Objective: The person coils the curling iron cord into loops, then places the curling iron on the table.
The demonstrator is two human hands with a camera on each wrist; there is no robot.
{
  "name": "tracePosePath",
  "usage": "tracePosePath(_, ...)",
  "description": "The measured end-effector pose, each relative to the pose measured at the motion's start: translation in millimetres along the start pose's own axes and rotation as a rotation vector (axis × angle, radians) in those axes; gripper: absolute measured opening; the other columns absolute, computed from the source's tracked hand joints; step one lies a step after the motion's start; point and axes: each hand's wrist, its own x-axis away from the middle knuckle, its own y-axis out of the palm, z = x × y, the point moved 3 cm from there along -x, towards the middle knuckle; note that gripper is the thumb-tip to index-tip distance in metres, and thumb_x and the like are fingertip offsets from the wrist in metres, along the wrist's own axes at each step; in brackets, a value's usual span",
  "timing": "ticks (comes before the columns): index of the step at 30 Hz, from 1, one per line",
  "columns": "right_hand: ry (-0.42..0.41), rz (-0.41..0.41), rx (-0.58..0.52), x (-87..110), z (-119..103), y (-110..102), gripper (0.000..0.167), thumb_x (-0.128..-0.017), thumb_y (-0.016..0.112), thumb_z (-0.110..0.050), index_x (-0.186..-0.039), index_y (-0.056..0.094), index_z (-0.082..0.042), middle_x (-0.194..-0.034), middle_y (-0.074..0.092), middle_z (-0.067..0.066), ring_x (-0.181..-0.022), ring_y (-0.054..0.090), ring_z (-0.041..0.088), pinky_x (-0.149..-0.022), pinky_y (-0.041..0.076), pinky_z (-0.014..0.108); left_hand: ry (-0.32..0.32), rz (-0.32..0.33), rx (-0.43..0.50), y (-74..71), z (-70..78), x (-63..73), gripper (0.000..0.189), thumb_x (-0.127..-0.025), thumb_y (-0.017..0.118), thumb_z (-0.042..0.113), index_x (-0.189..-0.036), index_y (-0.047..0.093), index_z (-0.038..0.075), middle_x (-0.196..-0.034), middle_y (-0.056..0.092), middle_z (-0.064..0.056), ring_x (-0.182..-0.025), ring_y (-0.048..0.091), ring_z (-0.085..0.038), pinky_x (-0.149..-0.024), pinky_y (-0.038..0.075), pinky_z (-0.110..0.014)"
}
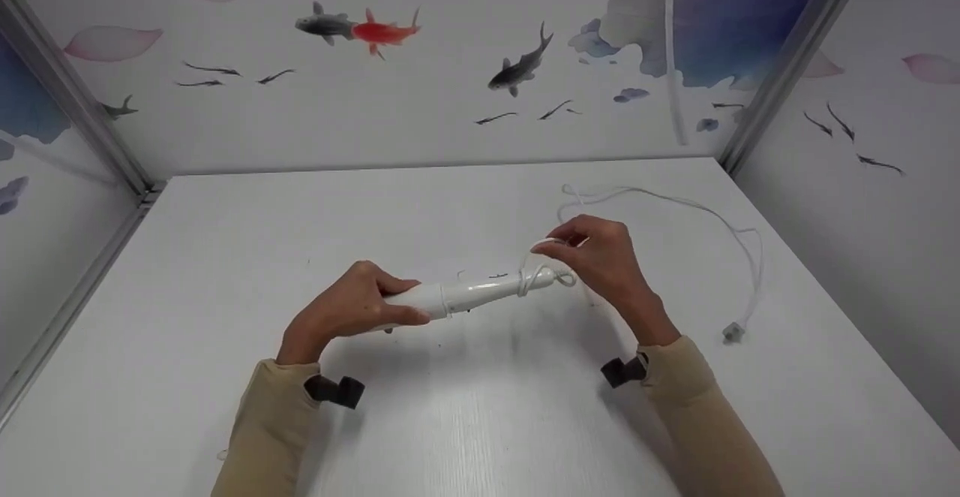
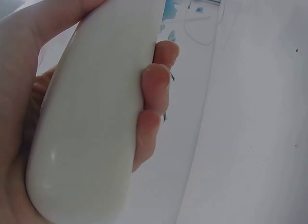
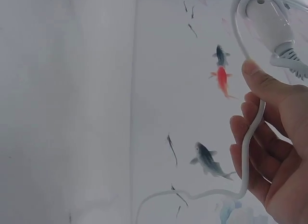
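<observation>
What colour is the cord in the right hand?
The cord is white; it shows best in the right wrist view.

Your head view is dim and grey; a pale sheen lies on the tabletop (image 1: pixel 465 422) near the bottom centre, and thin glints run along the white appliance (image 1: pixel 484 292). Soft shadows beneath it and beside your sleeves (image 1: pixel 709 414) show you light from above. The plug (image 1: pixel 733 332) on the cord (image 3: pixel 246 156) looks smeared. Your wrist views are hazy and bluish, the left catching a small highlight on the appliance.

The appliance (image 1: pixel 482 293) looks smooth, glossy plastic, the sleeves (image 1: pixel 274 422) matt cloth.
</observation>
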Motion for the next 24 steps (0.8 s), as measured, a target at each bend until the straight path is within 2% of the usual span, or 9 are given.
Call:
tracePosePath(3,-0.04,0.028,0.009,-0.3,-4.7,-3.2,0.019,-0.075,0.088,-0.019,-0.084,0.077,-0.006,-0.079,0.074,0.005,-0.068,0.062,0.011,-0.061,0.048,0.018,0.007,-0.001,-0.001,0.8,0.7,-0.9,0.056,-0.08,0.082,0.036,-0.127,0.069,0.008,-0.118,0.074,-0.011,-0.077,0.066,-0.017,-0.065,0.055,-0.03)
tracePosePath(10,-0.083,0.008,-0.006,-0.4,-12.5,-1.4,0.021,-0.075,0.088,-0.015,-0.085,0.073,-0.005,-0.078,0.07,0.006,-0.071,0.057,0.01,-0.067,0.047,0.017,0.021,0.01,-0.04,3.7,1.5,-3.0,0.057,-0.08,0.083,0.037,-0.126,0.069,0.007,-0.117,0.074,-0.012,-0.074,0.066,-0.015,-0.063,0.054,-0.029)
tracePosePath(18,-0.226,0.041,0.034,2.6,-23.0,4.1,0.02,-0.076,0.086,-0.01,-0.086,0.071,-0.002,-0.081,0.071,0.008,-0.068,0.062,0.014,-0.062,0.049,0.019,0.02,0.003,-0.066,7.4,5.2,-3.5,0.058,-0.081,0.082,0.038,-0.127,0.068,0.005,-0.117,0.074,-0.013,-0.071,0.064,-0.014,-0.062,0.053,-0.027)
tracePosePath(24,-0.28,0.054,0.052,3.6,-29.7,8.7,0.017,-0.076,0.086,-0.007,-0.084,0.072,-0.003,-0.079,0.071,0.009,-0.065,0.058,0.012,-0.06,0.047,0.02,0.008,0.016,-0.069,6.5,5.0,-3.4,0.057,-0.08,0.082,0.037,-0.126,0.068,0.007,-0.121,0.073,-0.014,-0.07,0.066,-0.015,-0.062,0.053,-0.027)
